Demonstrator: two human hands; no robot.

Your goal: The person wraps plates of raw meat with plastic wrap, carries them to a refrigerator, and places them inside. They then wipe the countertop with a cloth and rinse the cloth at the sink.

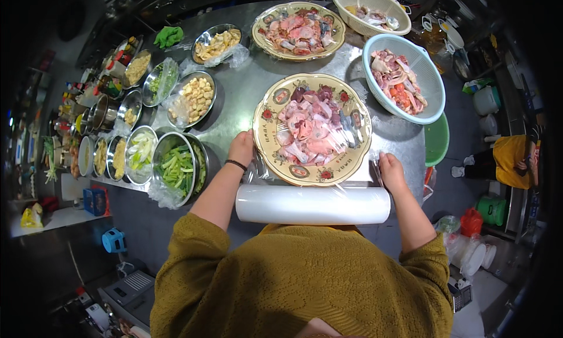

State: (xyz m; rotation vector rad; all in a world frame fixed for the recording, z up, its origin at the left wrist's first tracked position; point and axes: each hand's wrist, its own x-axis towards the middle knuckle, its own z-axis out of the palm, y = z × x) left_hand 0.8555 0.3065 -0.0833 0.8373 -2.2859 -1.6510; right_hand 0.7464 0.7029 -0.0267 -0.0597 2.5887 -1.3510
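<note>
A scalloped cream plate (270,155) with printed flowers sits before me, heaped with cut raw meat (310,122). Clear plastic wrap (259,173) is stretched over the plate, catching the light. Its thick roll (312,204) lies crosswise between the plate and my body. At the plate's left rim, my left hand (241,147) is closed on the wrap, fingertips partly hidden. My right hand (392,171) pinches a shiny fold of wrap, slightly apart from the plate's right side.
A second wrapped meat plate (259,41) stands farther back on the steel table (237,100). Blue (433,74) and cream colanders (347,19) hold meat at right. Steel bowls of cut greens (176,166) and garlic (198,98) crowd the left. Another person (512,160) is at far right.
</note>
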